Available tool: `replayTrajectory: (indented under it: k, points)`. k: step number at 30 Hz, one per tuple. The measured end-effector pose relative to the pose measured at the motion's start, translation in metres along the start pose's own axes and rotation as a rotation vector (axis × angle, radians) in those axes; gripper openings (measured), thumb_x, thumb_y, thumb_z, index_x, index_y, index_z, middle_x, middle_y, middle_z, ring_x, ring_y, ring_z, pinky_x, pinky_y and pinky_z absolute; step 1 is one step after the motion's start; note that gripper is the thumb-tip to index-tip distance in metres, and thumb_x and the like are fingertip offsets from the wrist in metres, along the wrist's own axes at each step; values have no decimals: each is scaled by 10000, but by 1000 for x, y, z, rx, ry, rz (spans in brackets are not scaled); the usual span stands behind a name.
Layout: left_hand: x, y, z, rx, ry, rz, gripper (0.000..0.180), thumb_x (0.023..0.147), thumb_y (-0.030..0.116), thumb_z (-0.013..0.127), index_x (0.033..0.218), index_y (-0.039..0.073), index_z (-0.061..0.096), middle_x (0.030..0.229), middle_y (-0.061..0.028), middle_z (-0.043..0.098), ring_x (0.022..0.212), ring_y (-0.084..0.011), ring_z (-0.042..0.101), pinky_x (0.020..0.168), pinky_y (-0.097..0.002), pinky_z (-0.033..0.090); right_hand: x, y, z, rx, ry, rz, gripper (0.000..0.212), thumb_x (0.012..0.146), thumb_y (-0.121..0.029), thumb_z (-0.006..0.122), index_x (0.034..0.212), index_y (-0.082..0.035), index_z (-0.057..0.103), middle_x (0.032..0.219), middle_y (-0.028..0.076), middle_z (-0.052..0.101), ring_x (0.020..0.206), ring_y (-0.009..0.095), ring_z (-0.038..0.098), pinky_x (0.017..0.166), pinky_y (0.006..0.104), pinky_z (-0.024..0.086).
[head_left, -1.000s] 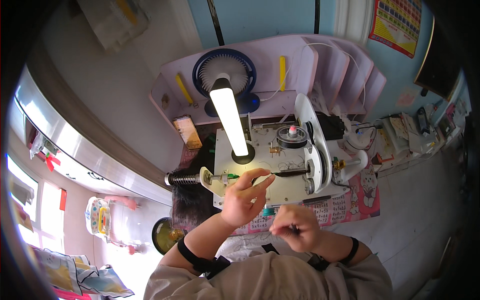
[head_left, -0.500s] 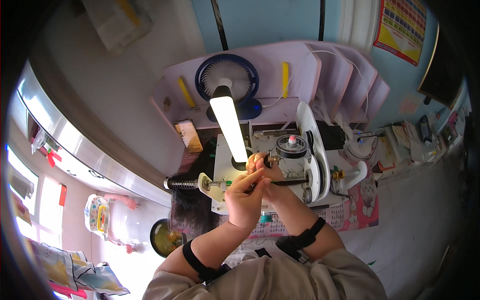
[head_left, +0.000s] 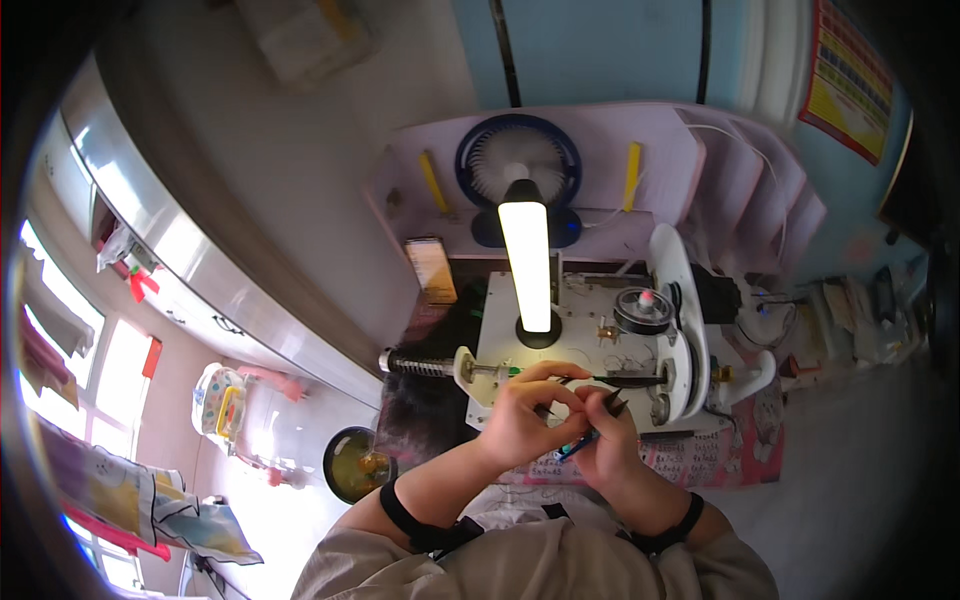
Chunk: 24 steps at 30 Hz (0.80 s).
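Observation:
Both hands are close together over the front of a white bench machine (head_left: pixel 510 300). My left hand (head_left: pixel 525 420) is closed in a pinch just below the machine's horizontal shaft (head_left: pixel 640 381); what its fingertips hold, if anything, is hidden. Beside it, my right hand (head_left: pixel 612 445) is wrapped round a small dark two-pointed tool (head_left: pixel 617 404) with a blue end, which looks like snips or tweezers. A spring-loaded rod (head_left: pixel 420 366) extends from the machine's left side. On its top sit a dark spool (head_left: pixel 643 311) and a small brass part (head_left: pixel 607 332).
A lit lamp (head_left: pixel 526 265) stands on the machine, with a blue fan (head_left: pixel 518 165) behind. A phone-like panel (head_left: pixel 431 270) leans at the left. Dark hair-like fibre (head_left: pixel 420 410) lies below the rod. A round bowl (head_left: pixel 358 465) is lower left; shelf dividers (head_left: pixel 740 190) rise at the right.
My right hand has left the brass part and come back toward me, now with the two-pointed tool. My left hand stays near the shaft. The whole view has shifted, with the scene further right.

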<state>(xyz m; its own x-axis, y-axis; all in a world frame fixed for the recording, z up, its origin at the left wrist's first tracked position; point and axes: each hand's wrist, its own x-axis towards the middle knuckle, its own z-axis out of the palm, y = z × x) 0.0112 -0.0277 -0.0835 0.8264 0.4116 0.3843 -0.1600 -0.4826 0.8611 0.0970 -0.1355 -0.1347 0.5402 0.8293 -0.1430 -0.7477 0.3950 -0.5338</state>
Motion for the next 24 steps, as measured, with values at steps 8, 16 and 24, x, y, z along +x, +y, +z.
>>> replayTrajectory:
  k: [8,16,24]
  points:
    - [-3,-18,1,102,13,184,244,653,-97,603,838,43,680,1083,-104,614,666,-57,540,546,-210,413,-36,-2,-11,-1026,-419,-895,139,718,15,682,782,-72,595,699,39,567,606,167,531,545,282,413]
    - [7,-13,35,26,397,-51,260,762,-2,715,1019,7,680,853,-55,648,707,-77,579,612,-206,448,71,13,-29,107,-3,29,110,831,-119,684,808,-115,576,758,-12,540,635,100,476,616,237,411]
    - [17,2,32,-141,405,-366,131,835,50,666,889,-68,655,800,-39,647,645,-31,515,571,-175,412,101,10,-16,278,-569,71,102,847,-147,669,864,-89,587,877,22,553,786,107,516,705,238,441]
